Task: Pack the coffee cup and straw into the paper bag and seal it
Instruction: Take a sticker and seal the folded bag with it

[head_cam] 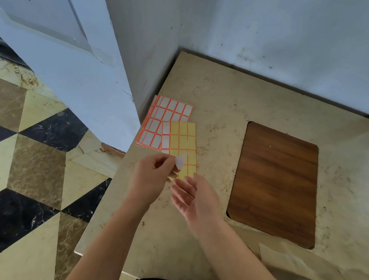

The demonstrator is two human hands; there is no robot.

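Lying flat at the bench's (216, 93) near right edge, well right of both hands, is the paper bag (314, 269); cup and straw not in view. Right hand (198, 198) hovers palm up, fingers (181, 197) straight and released, holding nothing. Left hand (154, 177) pinches a white sticker (180, 161) between thumb and fingertips, just left of the right fingertips. Just beyond the fingers lies a yellow label sheet (183, 139), overlapping a stack of white label sheets (165, 116). Right of the fingers, a wooden board (277, 180).
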